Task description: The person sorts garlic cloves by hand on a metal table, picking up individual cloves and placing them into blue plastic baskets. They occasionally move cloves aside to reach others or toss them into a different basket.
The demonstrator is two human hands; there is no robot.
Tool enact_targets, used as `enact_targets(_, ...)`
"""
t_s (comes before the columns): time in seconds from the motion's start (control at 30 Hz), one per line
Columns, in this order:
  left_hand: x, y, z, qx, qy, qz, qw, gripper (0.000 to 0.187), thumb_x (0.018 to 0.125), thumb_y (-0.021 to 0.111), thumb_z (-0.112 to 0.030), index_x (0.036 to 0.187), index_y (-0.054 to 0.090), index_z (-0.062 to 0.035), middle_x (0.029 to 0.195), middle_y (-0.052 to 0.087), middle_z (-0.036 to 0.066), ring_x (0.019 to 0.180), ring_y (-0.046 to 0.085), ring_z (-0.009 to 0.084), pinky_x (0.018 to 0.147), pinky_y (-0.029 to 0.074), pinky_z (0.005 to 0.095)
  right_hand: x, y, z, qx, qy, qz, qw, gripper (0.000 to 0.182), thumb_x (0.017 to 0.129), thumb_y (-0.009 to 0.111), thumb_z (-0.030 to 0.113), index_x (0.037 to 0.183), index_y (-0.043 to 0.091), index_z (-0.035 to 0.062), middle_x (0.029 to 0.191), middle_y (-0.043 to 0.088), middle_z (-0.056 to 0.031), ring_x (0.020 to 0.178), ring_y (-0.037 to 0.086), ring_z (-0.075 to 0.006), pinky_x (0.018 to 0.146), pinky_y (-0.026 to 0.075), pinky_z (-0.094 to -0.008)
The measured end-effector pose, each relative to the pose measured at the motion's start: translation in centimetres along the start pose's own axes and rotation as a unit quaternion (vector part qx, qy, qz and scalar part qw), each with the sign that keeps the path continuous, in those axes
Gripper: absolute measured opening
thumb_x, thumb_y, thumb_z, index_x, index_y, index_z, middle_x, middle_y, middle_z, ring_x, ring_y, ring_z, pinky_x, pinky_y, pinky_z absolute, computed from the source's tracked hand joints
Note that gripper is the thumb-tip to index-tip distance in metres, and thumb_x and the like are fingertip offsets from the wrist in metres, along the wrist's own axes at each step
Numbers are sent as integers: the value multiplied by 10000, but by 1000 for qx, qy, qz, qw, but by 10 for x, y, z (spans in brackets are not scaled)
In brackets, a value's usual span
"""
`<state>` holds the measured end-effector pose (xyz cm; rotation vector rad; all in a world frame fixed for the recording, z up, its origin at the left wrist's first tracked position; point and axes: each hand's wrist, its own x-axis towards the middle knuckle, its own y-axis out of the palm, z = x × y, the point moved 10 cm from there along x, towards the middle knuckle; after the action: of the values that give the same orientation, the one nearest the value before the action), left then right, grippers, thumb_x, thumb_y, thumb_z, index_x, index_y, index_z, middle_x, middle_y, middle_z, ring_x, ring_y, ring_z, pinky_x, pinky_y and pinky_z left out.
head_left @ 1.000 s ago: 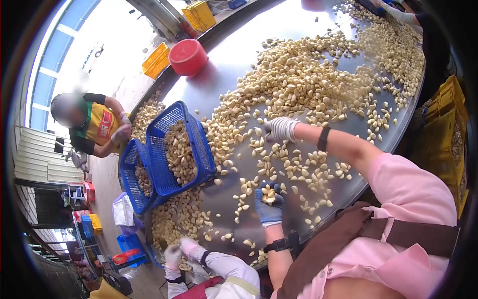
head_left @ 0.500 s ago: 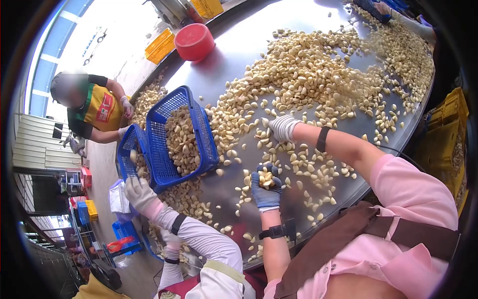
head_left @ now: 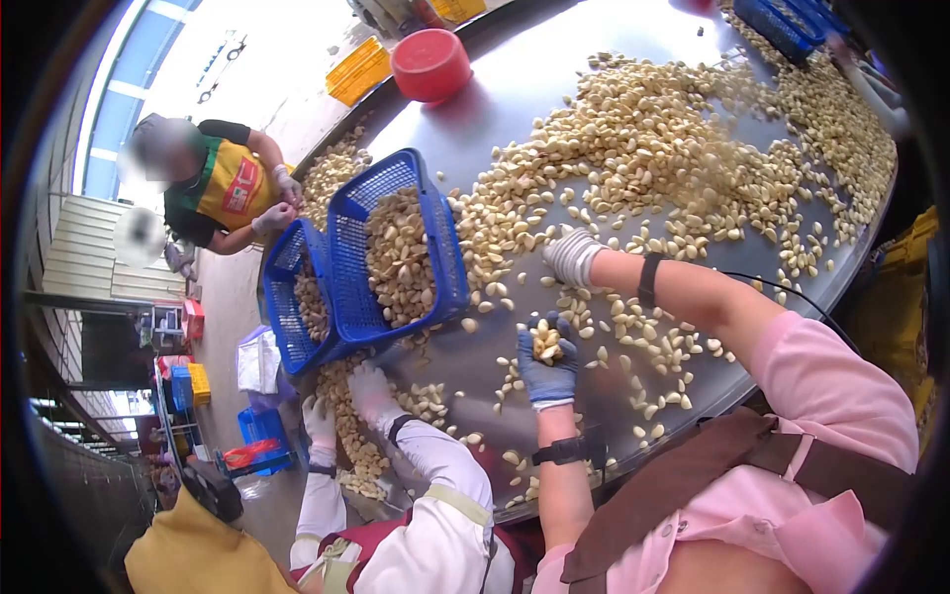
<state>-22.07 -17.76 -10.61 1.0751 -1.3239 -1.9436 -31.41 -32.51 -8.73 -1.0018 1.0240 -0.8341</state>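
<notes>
My left hand [head_left: 546, 364], in a blue-grey glove, is cupped palm up around several peeled garlic cloves [head_left: 546, 345], just above the metal table. My right hand [head_left: 574, 257], in a white striped glove, is low over the table among loose cloves. Its fingers are curled and point down, and whatever is between the fingertips is hidden. Beyond it spreads a large pile of pale garlic cloves [head_left: 633, 129]. More cloves lie scattered between and below my hands.
Two blue baskets [head_left: 450, 252] holding darker cloves stand left of my hands. A red tub [head_left: 431, 65] sits at the far edge. One co-worker's gloved hands [head_left: 371, 391] reach in at lower left. Another person [head_left: 223, 183] works across the table. A cable [head_left: 792, 292] runs past my right arm.
The view has shifted, moving the scene rightward. The neighbouring co-worker's hand has gone from the small basket down to the cloves on the table. My left hand still cups its cloves.
</notes>
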Motion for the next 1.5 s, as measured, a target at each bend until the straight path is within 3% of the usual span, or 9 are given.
enact_targets(0.23,26,95,24,70,-14,20,997,326,921,552,-339,1169,591,-131,1167,610,128,1039,609,285,653,573,355,-32,-4,5,21,-8,112,993,311,726,677,230,962,701,29,874,685,-188,814,682,-302,687,533,-427)
enact_targets(0.37,36,206,-35,89,73,108,987,284,891,592,-324,1085,616,-118,1118,627,94,989,623,251,635,585,350,-47,23,-37,352,47,1,935,338,797,640,294,1012,658,33,843,677,-189,705,663,-265,621,525,-385)
enact_targets(0.43,30,242,-103,146,250,70,955,357,922,493,-423,1022,619,-104,1048,629,124,991,605,298,819,537,488,-79,50,-42,809,93,72,576,283,828,642,325,960,632,75,766,657,-109,632,622,-205,559,497,-334)
enact_targets(0.5,13,249,-155,264,384,-60,883,429,888,499,-398,1145,525,-55,1223,522,181,1199,464,336,903,487,533,-112,48,-43,910,121,48,394,201,884,604,308,910,611,108,724,630,-66,547,574,-164,509,481,-299)
enact_targets(0.73,18,211,-60,465,363,-50,806,180,943,544,-235,936,632,-78,783,665,35,731,641,182,784,570,364,-161,31,-39,950,105,33,293,143,876,651,243,912,615,109,747,629,-23,660,611,-123,536,496,-262)
enact_targets(0.93,39,57,66,716,74,-97,687,188,899,626,-152,1049,613,-41,820,647,41,623,613,101,526,540,239,-178,22,-31,915,73,-5,396,201,815,717,242,912,625,93,747,613,-8,646,600,-103,524,486,-242)
enact_targets(1.13,7,12,102,503,-14,-151,851,75,882,631,-161,908,614,-93,728,593,-5,554,540,80,446,445,230,-206,1,-43,694,101,-138,699,224,822,641,173,946,599,-8,803,636,-70,750,585,-139,718,493,-294)
enact_targets(1.27,-20,25,86,545,59,-164,820,101,886,609,-147,924,584,-57,718,562,26,526,520,100,445,443,225,-260,-31,-46,543,74,-95,831,268,818,621,240,977,599,25,856,662,-129,763,623,-217,735,495,-338)
enact_targets(1.5,-49,16,-32,801,198,-258,503,165,819,572,-22,969,620,25,850,631,81,700,585,153,609,505,283,-421,19,-84,121,71,319,937,272,738,611,299,876,708,86,730,667,-104,701,641,-287,665,488,-401)
